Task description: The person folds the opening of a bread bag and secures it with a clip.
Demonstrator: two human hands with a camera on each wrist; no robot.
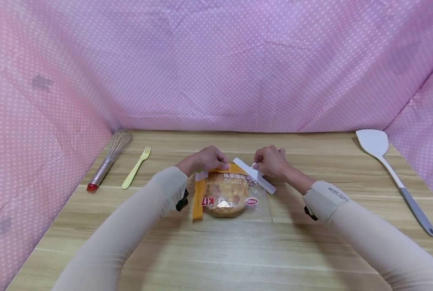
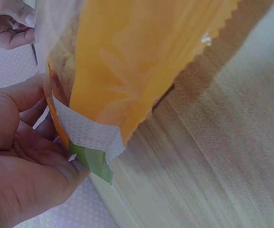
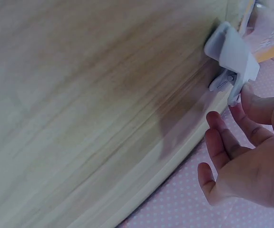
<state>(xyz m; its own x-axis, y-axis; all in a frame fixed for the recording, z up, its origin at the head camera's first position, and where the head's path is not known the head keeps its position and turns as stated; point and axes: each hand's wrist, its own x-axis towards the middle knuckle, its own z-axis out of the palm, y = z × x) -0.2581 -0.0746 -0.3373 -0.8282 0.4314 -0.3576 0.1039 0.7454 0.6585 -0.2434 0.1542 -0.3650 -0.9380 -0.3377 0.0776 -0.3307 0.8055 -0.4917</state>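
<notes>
A clear and orange plastic bag (image 1: 198,198) with red lettering lies on the wooden table, a round golden bread (image 1: 223,196) inside it. My left hand (image 1: 211,157) pinches the bag's far orange edge. In the left wrist view, its fingers are by a white dotted and green corner (image 2: 94,159) of the bag. My right hand (image 1: 271,161) pinches the small handle of a long white bag clip (image 1: 253,173), thumb against index finger. Slanted, the clip overlaps the bag's far right corner in the head view. The right wrist view shows the clip (image 3: 234,57) end-on, the other fingers loosely bent.
On the left of the wooden table (image 1: 209,258) lie a whisk (image 1: 111,159) with a red end and a pale yellow fork (image 1: 136,167). A white spatula (image 1: 387,161) with a grey handle lies at the right. Pink dotted cloth (image 1: 216,72) surrounds the table's back and sides.
</notes>
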